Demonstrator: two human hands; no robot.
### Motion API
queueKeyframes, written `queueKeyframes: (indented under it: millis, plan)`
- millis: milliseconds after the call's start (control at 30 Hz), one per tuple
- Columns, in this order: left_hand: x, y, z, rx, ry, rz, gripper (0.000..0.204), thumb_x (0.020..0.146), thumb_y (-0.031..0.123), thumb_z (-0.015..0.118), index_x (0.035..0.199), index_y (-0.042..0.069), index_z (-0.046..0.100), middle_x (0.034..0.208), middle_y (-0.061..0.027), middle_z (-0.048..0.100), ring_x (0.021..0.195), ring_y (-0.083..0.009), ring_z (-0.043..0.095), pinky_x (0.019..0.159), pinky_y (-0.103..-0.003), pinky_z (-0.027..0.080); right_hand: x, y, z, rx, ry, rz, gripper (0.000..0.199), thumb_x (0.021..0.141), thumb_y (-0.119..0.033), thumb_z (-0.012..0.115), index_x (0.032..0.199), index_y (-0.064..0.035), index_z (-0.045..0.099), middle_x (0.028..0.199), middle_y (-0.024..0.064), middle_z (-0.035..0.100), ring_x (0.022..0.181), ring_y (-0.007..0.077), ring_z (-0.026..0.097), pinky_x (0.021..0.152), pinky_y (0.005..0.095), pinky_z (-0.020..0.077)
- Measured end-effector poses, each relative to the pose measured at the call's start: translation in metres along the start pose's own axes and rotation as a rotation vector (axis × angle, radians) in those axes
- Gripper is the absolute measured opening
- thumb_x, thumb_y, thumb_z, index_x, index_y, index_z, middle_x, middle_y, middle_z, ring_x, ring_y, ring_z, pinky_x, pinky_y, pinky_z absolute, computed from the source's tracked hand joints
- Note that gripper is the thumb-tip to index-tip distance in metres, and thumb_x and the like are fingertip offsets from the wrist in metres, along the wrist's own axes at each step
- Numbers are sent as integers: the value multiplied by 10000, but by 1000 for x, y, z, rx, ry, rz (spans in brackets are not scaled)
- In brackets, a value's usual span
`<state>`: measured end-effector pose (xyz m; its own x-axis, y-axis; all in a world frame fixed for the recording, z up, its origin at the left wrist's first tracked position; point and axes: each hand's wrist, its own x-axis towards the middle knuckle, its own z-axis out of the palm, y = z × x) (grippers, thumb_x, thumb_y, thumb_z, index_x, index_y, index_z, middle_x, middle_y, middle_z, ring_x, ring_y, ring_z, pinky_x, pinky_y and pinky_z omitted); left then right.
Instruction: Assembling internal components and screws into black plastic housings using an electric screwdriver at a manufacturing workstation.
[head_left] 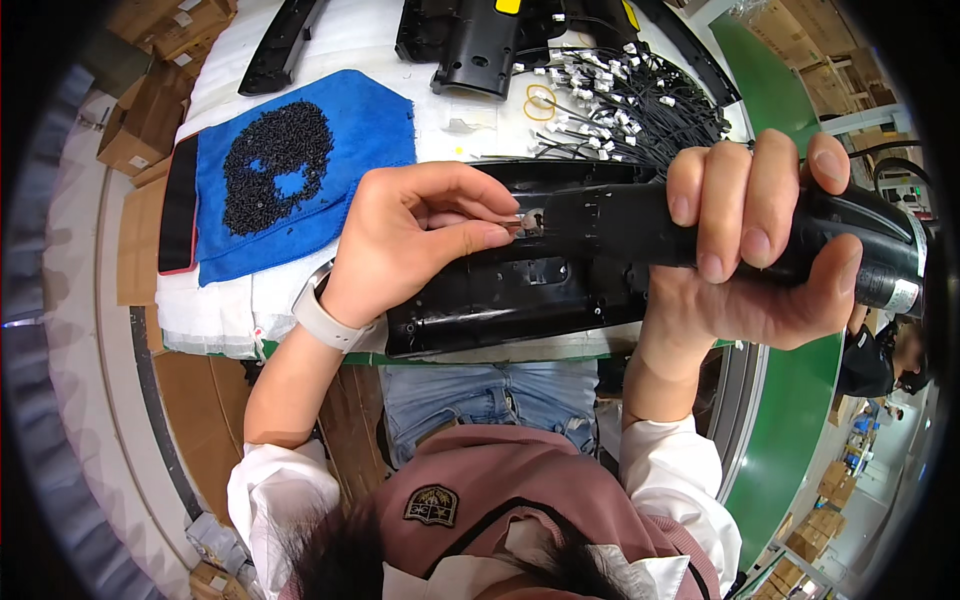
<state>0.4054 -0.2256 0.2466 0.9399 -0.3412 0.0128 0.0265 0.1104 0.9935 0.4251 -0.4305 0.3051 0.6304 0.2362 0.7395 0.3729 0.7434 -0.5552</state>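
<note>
My right hand (745, 240) grips a black electric screwdriver (860, 245) held level, its nose pointing left. The tip of the tool meets a small metal screw at my left hand's (420, 235) pinched thumb and forefinger. Both sit just above a long black plastic housing (500, 295) lying across the table's near edge. A pale band circles my left wrist.
A blue cloth (370, 125) with a heap of small black screws (275, 160) lies to the left. Behind are a bundle of black wires with white plugs (620, 100), more black plastic parts (470, 45) and a yellow rubber band (541, 100). Cardboard boxes (150, 120) stand far left, a green conveyor (790, 440) right.
</note>
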Motion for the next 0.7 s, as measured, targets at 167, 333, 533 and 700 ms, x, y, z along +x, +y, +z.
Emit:
queueKeyframes:
  millis: [167, 333, 533, 700]
  plan:
    - [-1, 0, 0, -9, 6, -3, 181, 765, -90, 671, 941, -63, 640, 892, -115, 674, 861, -159, 667, 774, -236, 550, -1, 0, -2, 6, -8, -6, 367, 881, -323, 539, 1129, -62, 470, 716, 5, 486, 536, 124, 472, 662, 333, 378]
    - [-1, -2, -1, -11, 3, 17, 184, 761, -97, 670, 940, -64, 639, 892, -116, 673, 868, -165, 668, 781, -240, 550, -2, 0, -2, 0, 8, -4, 366, 881, -322, 537, 1128, -60, 473, 715, 4, 485, 536, 124, 469, 661, 334, 377]
    - [-3, -2, -2, 6, 6, 35, 177, 756, -96, 673, 926, -58, 639, 883, -114, 675, 846, -156, 668, 756, -232, 547, -2, 1, 0, 10, 5, 7, 366, 885, -326, 529, 1130, -60, 472, 714, 5, 483, 538, 125, 467, 659, 332, 376]
    - [-4, -5, -1, 102, 1, 101, 159, 741, -97, 682, 886, -46, 643, 862, -108, 678, 824, -145, 667, 725, -220, 539, -3, 1, 16, -42, 246, 85, 303, 898, -285, 509, 1100, -59, 491, 697, 7, 457, 539, 124, 433, 656, 330, 373]
